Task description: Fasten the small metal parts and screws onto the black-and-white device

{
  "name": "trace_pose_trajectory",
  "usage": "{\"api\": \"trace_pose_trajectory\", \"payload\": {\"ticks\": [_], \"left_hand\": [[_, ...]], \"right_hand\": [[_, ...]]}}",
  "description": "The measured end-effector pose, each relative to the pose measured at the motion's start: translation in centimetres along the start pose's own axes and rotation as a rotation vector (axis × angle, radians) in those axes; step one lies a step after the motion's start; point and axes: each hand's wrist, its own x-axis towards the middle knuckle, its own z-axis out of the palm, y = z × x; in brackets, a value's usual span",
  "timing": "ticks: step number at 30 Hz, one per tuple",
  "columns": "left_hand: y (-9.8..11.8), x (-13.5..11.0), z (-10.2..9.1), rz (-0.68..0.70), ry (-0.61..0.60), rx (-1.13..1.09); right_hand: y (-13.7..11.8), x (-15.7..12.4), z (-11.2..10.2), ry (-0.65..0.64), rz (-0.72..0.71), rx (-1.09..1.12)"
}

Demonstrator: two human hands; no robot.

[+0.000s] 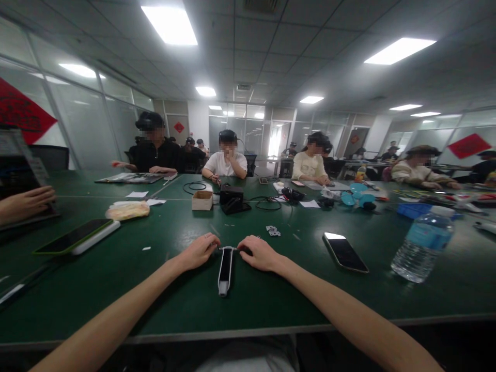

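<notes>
A long, narrow white case (pixel 225 271) with a dark middle lies on the green table in front of me, its narrow end toward me. Thin projections stick out sideways at its far end. My left hand (pixel 201 250) is closed in a pinch at the left projection. On the other side, my right hand (pixel 260 252) has its fingers curled and pinched at the right one. The fingertips cover the ends of these projections. Just beyond my right hand lies a small cluster of grey-white pieces (pixel 273 231).
A phone (pixel 345 252) and a water bottle (pixel 423 245) stand to the right. At left are a green-edged phone (pixel 75 236) and a wrapped package (pixel 127 210). Ahead are a small box (pixel 202 200), a black device (pixel 232 198) and blue fan blades (pixel 357 195). Several people sit around; one hand (pixel 29 204) shows at far left.
</notes>
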Motion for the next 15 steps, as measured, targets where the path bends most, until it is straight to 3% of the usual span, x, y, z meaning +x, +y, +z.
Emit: {"api": "trace_pose_trajectory", "payload": {"ticks": [15], "left_hand": [[0.53,-0.14,-0.03,-0.038,-0.047,0.019]], "right_hand": [[0.16,0.01,0.15,-0.006,0.004,-0.012]]}}
